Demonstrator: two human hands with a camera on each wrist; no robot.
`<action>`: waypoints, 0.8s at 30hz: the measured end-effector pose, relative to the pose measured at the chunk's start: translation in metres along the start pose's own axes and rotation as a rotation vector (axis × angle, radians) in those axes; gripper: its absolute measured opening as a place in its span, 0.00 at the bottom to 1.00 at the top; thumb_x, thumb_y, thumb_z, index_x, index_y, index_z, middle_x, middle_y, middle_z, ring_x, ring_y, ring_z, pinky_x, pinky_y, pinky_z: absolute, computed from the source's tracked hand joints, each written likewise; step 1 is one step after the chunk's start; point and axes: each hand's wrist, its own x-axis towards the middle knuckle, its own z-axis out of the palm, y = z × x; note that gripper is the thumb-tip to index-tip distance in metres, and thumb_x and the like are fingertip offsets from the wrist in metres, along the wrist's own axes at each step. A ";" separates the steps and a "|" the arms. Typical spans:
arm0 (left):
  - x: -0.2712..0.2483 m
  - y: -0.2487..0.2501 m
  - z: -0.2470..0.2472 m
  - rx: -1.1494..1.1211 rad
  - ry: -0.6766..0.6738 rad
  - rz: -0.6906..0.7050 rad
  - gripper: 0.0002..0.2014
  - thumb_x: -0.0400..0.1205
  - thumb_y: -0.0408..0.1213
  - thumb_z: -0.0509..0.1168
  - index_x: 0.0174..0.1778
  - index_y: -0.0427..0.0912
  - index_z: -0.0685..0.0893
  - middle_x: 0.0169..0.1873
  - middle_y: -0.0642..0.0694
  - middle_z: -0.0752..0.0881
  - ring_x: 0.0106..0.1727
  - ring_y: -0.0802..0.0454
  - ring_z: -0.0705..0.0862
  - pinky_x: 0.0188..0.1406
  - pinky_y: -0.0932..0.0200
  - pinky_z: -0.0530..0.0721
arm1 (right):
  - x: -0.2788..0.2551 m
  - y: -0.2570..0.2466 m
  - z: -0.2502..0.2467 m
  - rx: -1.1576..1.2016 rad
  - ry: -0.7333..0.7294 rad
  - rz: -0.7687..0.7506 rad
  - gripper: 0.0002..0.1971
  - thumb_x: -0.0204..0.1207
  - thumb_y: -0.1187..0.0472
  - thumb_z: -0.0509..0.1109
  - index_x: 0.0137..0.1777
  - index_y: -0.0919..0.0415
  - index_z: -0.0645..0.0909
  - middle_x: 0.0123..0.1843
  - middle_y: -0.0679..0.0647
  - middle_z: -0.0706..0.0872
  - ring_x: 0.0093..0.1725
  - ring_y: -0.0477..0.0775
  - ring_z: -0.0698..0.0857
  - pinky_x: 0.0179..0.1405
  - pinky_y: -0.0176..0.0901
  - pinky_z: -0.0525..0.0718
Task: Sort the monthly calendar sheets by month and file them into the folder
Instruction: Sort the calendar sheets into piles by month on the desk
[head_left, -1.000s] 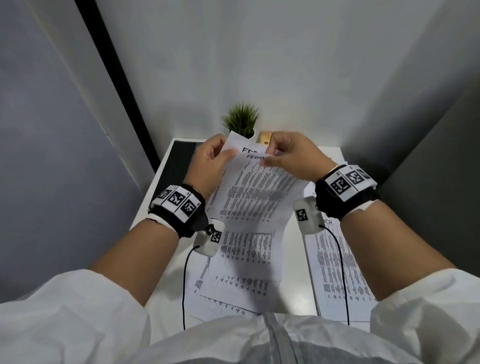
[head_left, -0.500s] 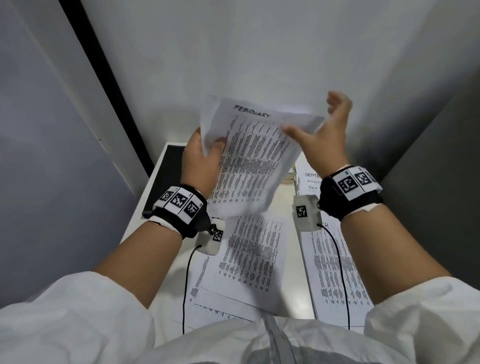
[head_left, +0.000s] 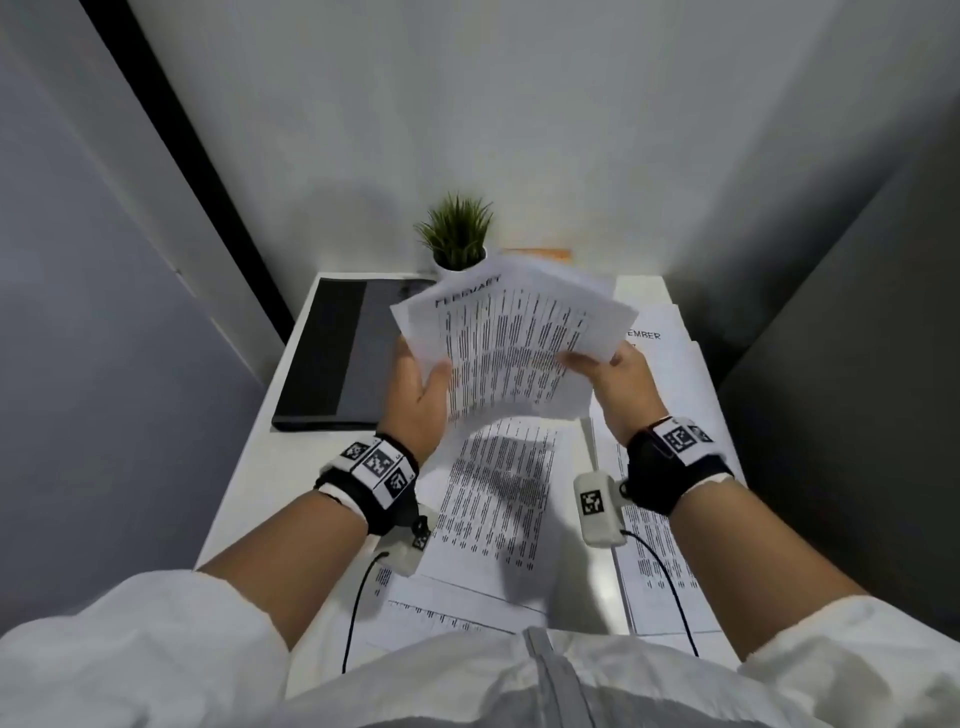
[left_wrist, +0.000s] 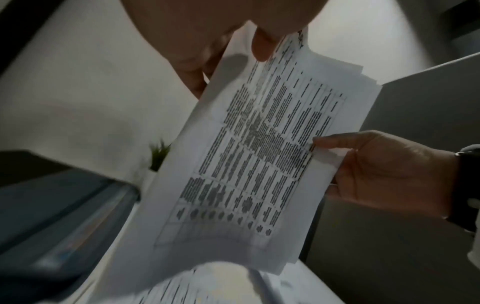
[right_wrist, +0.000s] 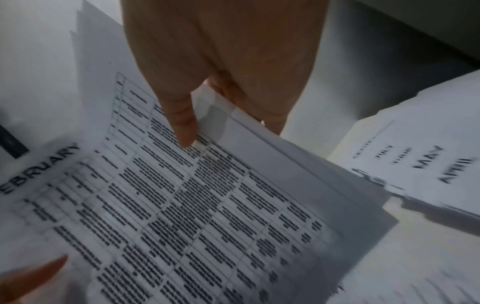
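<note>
**Holding the February bundle over the desk**

Squaring comes first, judging by the fanned corners showing at the far edge. The left hand grips the bundle of calendar sheets at its 8 o'clock edge, thumb on the printed face and the other fingers behind. The right hand pinches the 4 o'clock edge, thumb on top, fingers curled beneath. The bundle is held in the air, tilted, with FEBRUARY on the top page.

To do this step well, I would keep both pinches near the edges, so the thin paper does not crease, and tap the sheets even before setting them down. Several loose layers show in the wrist views, so a slack grip could let an inner sheet slide out.

The staggered pile lies at 3 o'clock on the white desk; the right wrist view reads APRIL, MAY and JULY there. If that pile is the sorted order, February probably belongs below its lowest visible title, headings left showing. More loose sheets lie directly under the hands. The dark folder lies shut at 10 o'clock, beside the potted plant.
</note>
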 end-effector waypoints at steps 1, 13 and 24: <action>-0.004 -0.009 0.000 0.005 0.004 -0.028 0.14 0.87 0.33 0.58 0.68 0.37 0.70 0.52 0.49 0.82 0.49 0.71 0.83 0.55 0.56 0.84 | -0.003 0.009 0.001 0.006 0.013 0.049 0.17 0.65 0.63 0.80 0.55 0.55 0.86 0.53 0.51 0.91 0.56 0.54 0.88 0.57 0.51 0.85; -0.009 -0.044 0.007 -0.110 0.146 -0.166 0.18 0.78 0.40 0.56 0.64 0.42 0.72 0.47 0.49 0.80 0.44 0.59 0.78 0.49 0.64 0.76 | -0.016 0.049 0.022 0.043 0.101 0.261 0.07 0.62 0.67 0.75 0.34 0.53 0.89 0.42 0.49 0.92 0.50 0.54 0.86 0.52 0.49 0.79; 0.010 -0.042 0.022 0.068 -0.004 -0.134 0.07 0.87 0.42 0.57 0.57 0.44 0.71 0.49 0.50 0.82 0.46 0.58 0.81 0.39 0.66 0.77 | -0.008 0.025 0.001 -0.152 0.135 0.107 0.04 0.78 0.65 0.68 0.50 0.62 0.83 0.46 0.54 0.87 0.41 0.51 0.84 0.40 0.40 0.84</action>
